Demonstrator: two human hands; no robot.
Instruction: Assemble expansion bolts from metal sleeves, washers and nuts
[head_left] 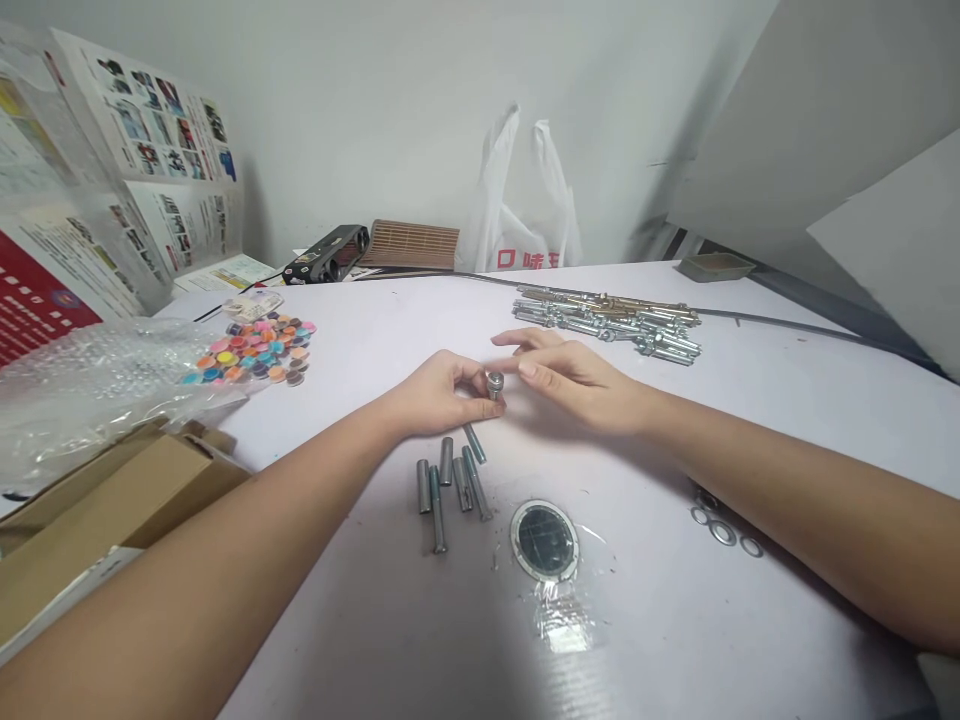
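Note:
Between thumb and fingers, my left hand (442, 393) holds a small metal bolt (495, 383) upright, its round end facing up. My right hand (574, 382) is just to the right, fingers apart and partly bent, with the index fingertip close to the bolt's top; nothing shows in its grasp. Nearer to me lie several loose metal sleeves (446, 461) and bolts (437, 510). Beyond my right hand is a pile of assembled anchor bolts (607, 318). A few washers (722, 533) and a nut (705, 499) lie beside my right forearm.
A round dark disc (545, 541) is taped to the table (637, 640). Colourful caps (259, 348), bubble wrap (112, 390) and a cardboard box (150, 490) are at the left. At the back stand a black case (328, 256) and a white plastic bag (521, 210).

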